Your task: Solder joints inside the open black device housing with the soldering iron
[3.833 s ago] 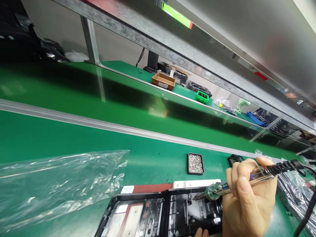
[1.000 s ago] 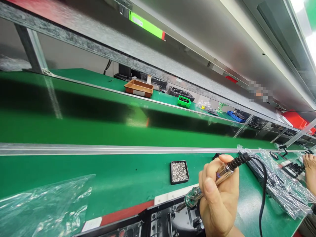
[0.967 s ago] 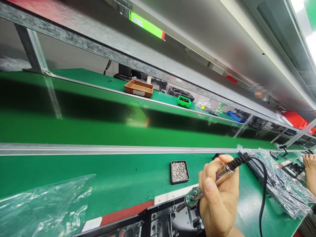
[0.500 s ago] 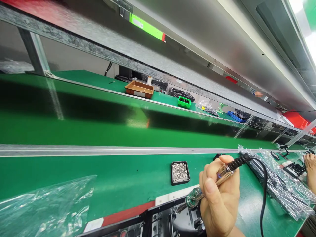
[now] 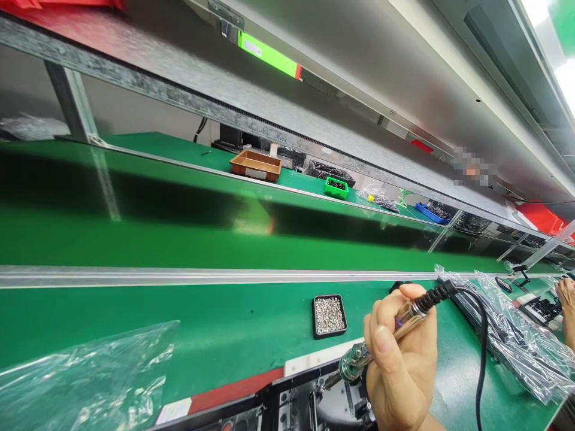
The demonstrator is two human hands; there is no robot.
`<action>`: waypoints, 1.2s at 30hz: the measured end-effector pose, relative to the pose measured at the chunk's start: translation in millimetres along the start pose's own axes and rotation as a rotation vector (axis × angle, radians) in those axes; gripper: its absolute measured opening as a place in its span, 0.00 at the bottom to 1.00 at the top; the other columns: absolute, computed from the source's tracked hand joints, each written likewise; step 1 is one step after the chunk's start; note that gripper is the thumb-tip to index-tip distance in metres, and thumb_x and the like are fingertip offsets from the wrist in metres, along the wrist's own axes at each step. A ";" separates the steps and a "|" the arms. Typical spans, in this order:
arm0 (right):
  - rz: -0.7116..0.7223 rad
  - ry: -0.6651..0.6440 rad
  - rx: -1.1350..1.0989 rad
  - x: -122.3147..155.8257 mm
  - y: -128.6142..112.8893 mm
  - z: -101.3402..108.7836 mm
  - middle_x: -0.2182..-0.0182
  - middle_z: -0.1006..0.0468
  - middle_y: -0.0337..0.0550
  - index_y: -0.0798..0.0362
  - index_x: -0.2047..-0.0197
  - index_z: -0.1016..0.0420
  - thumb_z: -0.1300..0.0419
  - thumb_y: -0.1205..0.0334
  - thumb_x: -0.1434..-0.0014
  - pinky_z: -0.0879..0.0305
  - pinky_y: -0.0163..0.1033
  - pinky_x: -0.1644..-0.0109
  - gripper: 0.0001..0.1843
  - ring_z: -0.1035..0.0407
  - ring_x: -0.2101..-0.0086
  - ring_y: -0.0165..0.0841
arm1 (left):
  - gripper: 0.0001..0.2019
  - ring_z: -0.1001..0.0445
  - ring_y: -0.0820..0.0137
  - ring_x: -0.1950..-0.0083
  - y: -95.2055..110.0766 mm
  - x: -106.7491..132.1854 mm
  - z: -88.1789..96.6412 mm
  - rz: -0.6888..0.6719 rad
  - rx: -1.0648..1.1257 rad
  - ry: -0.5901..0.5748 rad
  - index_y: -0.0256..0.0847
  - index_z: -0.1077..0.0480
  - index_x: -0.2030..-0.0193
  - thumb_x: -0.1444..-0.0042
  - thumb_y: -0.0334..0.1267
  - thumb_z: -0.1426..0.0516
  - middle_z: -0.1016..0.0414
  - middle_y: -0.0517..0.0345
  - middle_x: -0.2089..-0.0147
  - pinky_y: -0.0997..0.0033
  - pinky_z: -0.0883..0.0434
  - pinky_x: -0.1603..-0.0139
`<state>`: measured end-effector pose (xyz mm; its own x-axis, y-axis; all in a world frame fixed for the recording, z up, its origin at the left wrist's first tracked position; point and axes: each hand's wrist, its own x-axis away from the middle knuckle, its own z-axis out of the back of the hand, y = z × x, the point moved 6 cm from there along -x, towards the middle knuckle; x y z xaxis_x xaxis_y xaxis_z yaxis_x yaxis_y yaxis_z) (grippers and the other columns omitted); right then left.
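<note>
My right hand [image 5: 399,359] is wrapped round an electric screwdriver [image 5: 359,357] with a clear body and a black cord running from its back end. The tool slants down to the left, and its tip meets a black plastic housing [image 5: 269,407] at the bottom of the view. Whether the tip sits on a screw is too small to tell. Metal rods and small fittings show inside the housing. Beyond it stands a square black tray [image 5: 329,316] full of small silvery screws. My left hand is out of view.
A clear plastic bag [image 5: 90,377] lies at the left. Bagged dark parts [image 5: 507,335] lie on the right, near a co-worker's hand [image 5: 566,299]. A metal rail [image 5: 179,276] crosses behind, and a shelf overhangs. Farther back are a brown bin [image 5: 256,166] and a green bin [image 5: 336,187].
The whole view has shifted slightly. My right hand keeps its hold on the electric screwdriver, with the tip at the same spot on the housing.
</note>
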<state>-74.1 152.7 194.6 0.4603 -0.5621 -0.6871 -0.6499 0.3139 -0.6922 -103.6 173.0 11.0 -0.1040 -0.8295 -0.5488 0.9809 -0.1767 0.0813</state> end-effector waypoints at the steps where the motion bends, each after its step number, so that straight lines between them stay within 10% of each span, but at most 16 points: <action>1: 0.000 -0.002 0.002 0.2 0.1 0.0 0.75 0.51 0.38 0.41 0.45 0.37 0.41 0.55 0.30 0.55 0.33 0.76 0.13 0.52 0.78 0.27 | 0.25 0.39 0.54 0.35 -0.2 0.1 -0.5 0.004 0.000 0.000 0.42 0.39 0.39 0.36 0.54 0.52 0.41 0.49 0.35 0.42 0.34 0.38; 36: 0.031 -0.008 0.017 2.1 2.5 1.5 0.73 0.49 0.37 0.49 0.43 0.45 0.40 0.55 0.26 0.50 0.28 0.73 0.18 0.51 0.78 0.26 | 0.24 0.38 0.54 0.36 2.3 0.8 -3.6 0.009 0.036 -0.006 0.41 0.37 0.41 0.36 0.54 0.51 0.39 0.49 0.36 0.43 0.33 0.40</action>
<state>-73.8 153.5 191.1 0.4453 -0.5459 -0.7097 -0.6536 0.3435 -0.6744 -100.9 173.9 7.7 -0.0962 -0.8342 -0.5430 0.9752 -0.1883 0.1165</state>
